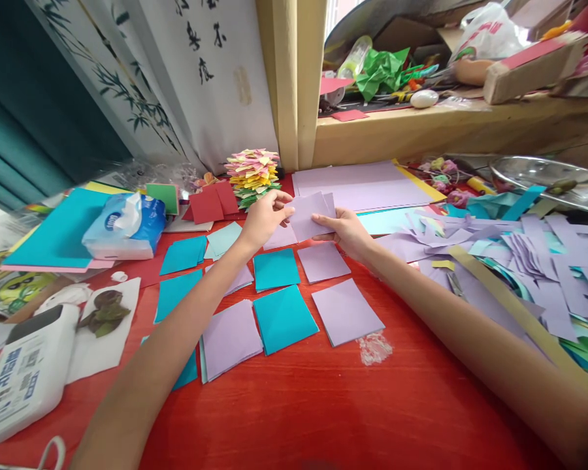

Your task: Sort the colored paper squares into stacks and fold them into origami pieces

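Small lilac paper squares (308, 215) are held up between my two hands, slightly fanned. My left hand (269, 217) pinches them at their left edge, and my right hand (343, 230) grips their right side with the thumb on top. Beneath and nearer to me, paper squares lie in rows on the red table (294, 418): a teal stack (284, 320), a larger lilac stack (231, 339), a lilac square (347, 311) at the right, and a smaller lilac square (323, 262) just below my right hand. More teal squares (183, 254) lie left of my left forearm.
Lilac paper strips (543, 261) pile up at the right beside a metal bowl (558, 179). Large lilac sheets (347, 186) lie behind my hands. A folded-paper stack (253, 173), red squares (213, 202), a tissue pack (125, 228) and a white device (29, 372) stand at the left.
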